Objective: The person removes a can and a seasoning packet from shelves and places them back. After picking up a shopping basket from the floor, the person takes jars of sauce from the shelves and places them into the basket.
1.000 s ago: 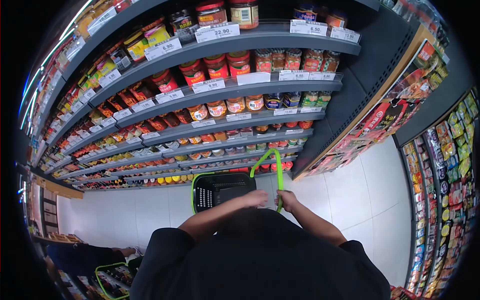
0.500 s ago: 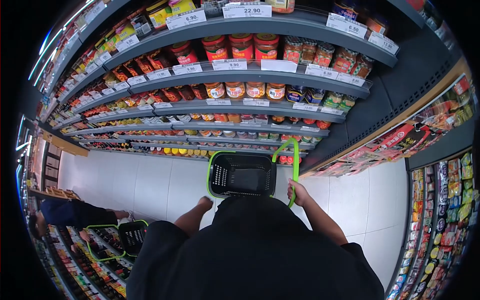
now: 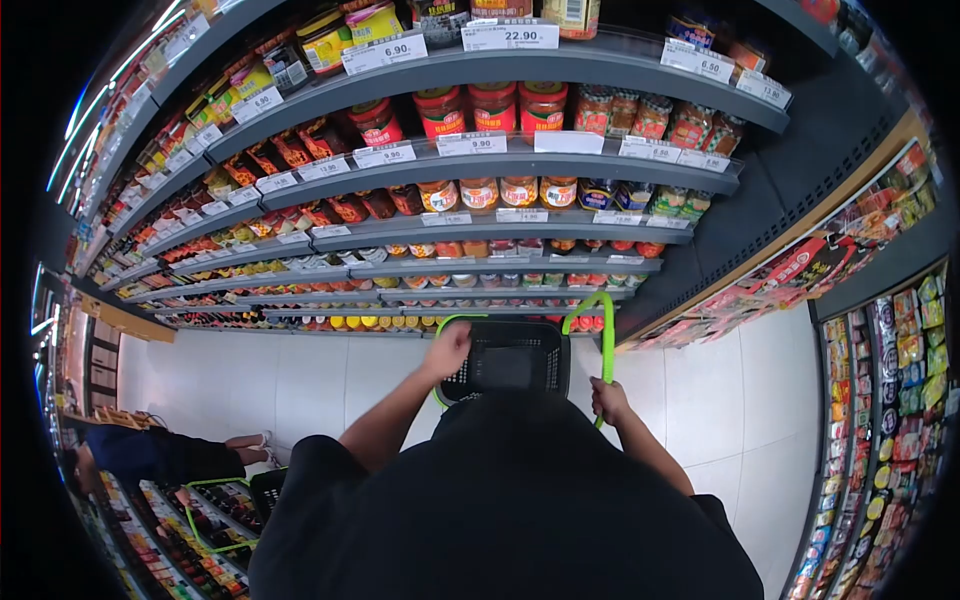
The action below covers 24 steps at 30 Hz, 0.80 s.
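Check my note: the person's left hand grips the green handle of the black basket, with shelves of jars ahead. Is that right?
Not quite: the head view shows the right hand gripping the green handle, not the left hand. The black basket and the shelves of jars ahead are as you say.

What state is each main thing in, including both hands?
Black basket: upright, nothing visible inside.
Green handle: leaning right, gripped.
Right hand: closed on the handle.
Left hand: partly curled over the basket's left side, nothing visible held.
Red-lidded jars: upright, lids on.
White label: no print visible.
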{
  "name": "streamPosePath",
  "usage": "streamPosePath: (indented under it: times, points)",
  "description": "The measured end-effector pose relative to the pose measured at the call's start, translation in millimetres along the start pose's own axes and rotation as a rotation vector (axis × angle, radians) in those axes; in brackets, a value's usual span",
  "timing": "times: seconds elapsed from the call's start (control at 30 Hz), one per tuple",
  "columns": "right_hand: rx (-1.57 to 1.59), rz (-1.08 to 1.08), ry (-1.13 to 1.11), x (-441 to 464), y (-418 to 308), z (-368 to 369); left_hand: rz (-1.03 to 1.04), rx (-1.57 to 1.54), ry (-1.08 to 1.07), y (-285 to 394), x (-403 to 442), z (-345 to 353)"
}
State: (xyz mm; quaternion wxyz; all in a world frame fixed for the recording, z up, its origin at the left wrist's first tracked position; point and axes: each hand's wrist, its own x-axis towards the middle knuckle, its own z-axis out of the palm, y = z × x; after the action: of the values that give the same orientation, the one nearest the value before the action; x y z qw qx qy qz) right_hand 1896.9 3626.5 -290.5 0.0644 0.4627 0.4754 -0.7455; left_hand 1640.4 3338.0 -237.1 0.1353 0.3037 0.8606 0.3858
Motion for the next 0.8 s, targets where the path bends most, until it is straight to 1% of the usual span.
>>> streamPosePath:
  times: [0.03, 0.07, 0.1, 0.13, 0.17, 0.2, 0.23, 0.3, 0.33, 0.4, 0.43, 0.53, 0.63, 0.67, 0.7, 0.8]
  points:
    - [0.007, 0.010, 0.004, 0.6, 1.5, 10.3, 0.223, 0.037, 0.174, 30.5, 23.9, -15.1]
    - [-0.001, 0.020, -0.033, 1.6, 2.4, 20.6, 0.265, -0.011, 0.195, 96.0, 38.3, -52.2]
    - [-0.006, 0.029, -0.071, 2.8, 3.2, 28.8, 0.454, 0.031, 0.285, 129.9, 58.3, -77.4]
    - [0.004, 0.037, -0.069, 4.0, 4.3, 34.7, 0.600, 0.066, 0.387, 154.9, 78.8, -100.2]
    - [0.026, -0.003, -0.101, 5.0, 4.8, 39.4, 0.615, 0.097, 0.472, 183.6, 90.5, -122.5]
    - [0.047, -0.046, -0.131, 4.1, 6.6, 42.2, 0.681, 0.161, 0.519, 199.8, 107.4, -145.1]
    - [0.056, -0.043, -0.126, 0.7, 8.7, 42.3, 0.747, 0.223, 0.567, 210.8, 123.5, -164.9]
    - [0.050, -0.048, -0.131, -4.8, 4.3, 38.6, 0.750, 0.336, 0.628, 225.7, 146.3, -193.0]
    - [0.047, -0.033, -0.095, -7.6, 5.4, 37.1, 0.757, 0.330, 0.625, 230.0, 154.6, -201.8]
    - [0.031, -0.064, -0.087, -11.0, 11.1, 33.4, 0.656, 0.438, 0.657, 232.0, 167.6, -212.8]
    - [0.010, -0.093, -0.087, -13.5, 16.0, 31.7, 0.644, 0.498, 0.622, 229.5, 175.6, -218.8]
    - [-0.064, -0.129, -0.060, -18.6, 25.4, 32.6, 0.384, 0.572, 0.424, 233.0, 187.6, -234.5]
    - [-0.020, -0.113, -0.050, -28.2, 25.0, 39.2, 0.390, 0.582, 0.377, 240.0, 207.5, -242.8]
    - [0.013, -0.107, -0.059, -30.7, 26.2, 41.6, 0.281, 0.626, 0.326, 243.9, 212.0, -246.1]
    - [0.014, -0.106, -0.056, -29.1, 30.1, 42.0, 0.283, 0.624, 0.324, 248.3, 213.7, -247.8]
    - [0.023, -0.095, -0.042, -26.3, 37.8, 43.5, 0.075, 0.680, 0.148, 258.3, 225.3, -254.9]
